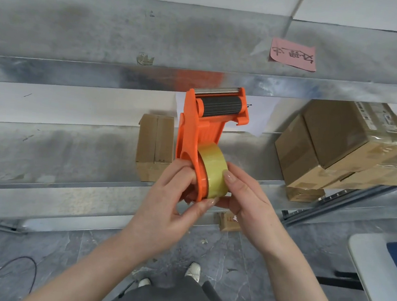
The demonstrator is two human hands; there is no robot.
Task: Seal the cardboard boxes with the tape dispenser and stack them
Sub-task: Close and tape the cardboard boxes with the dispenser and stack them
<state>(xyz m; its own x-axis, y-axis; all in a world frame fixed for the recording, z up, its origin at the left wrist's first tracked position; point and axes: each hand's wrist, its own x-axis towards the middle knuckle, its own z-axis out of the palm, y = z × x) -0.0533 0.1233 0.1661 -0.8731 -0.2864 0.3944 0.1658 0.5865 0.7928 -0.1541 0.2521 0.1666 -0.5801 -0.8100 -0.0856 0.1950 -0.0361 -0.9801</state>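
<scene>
I hold an orange tape dispenser (203,129) upright in front of a metal shelf, its black roller at the top and a yellowish tape roll (213,171) at the bottom. My left hand (176,196) grips the dispenser's lower part, thumb and fingers curled round it. My right hand (243,197) touches the tape roll's side, with its thumb under the roll. A small cardboard box (154,144) stands on the shelf just behind the dispenser. Larger taped cardboard boxes (341,148) are stacked on the shelf at the right.
The galvanised metal shelf unit (72,153) fills the view, with a pink paper note (293,54) stuck to an upper shelf. A small carton (228,221) lies on the floor under the shelf. A white table edge (374,273) is at the lower right. A cable loops on the grey floor at the left.
</scene>
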